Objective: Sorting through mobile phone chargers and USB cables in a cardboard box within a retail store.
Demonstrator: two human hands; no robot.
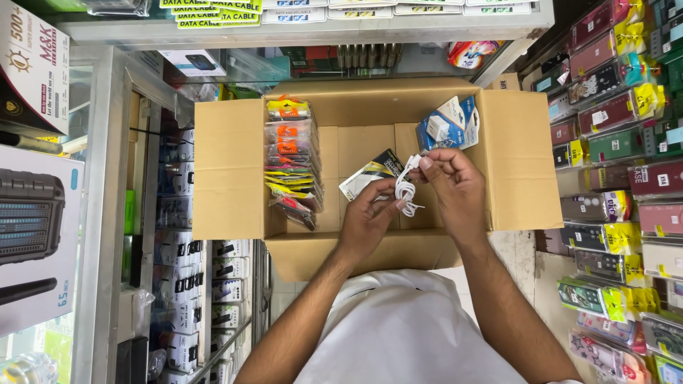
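Both hands grip a coiled white cable [405, 186] over an open cardboard box [228, 171]. The left hand [370, 217] pinches the coil; the right hand [455, 185] holds its plug end. Packets [292, 160] line the box's left side.

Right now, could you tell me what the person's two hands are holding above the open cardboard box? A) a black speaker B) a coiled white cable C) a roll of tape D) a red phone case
B: the left hand and right hand together pinch a coiled white cable above the open cardboard box, beside a black and yellow packet.
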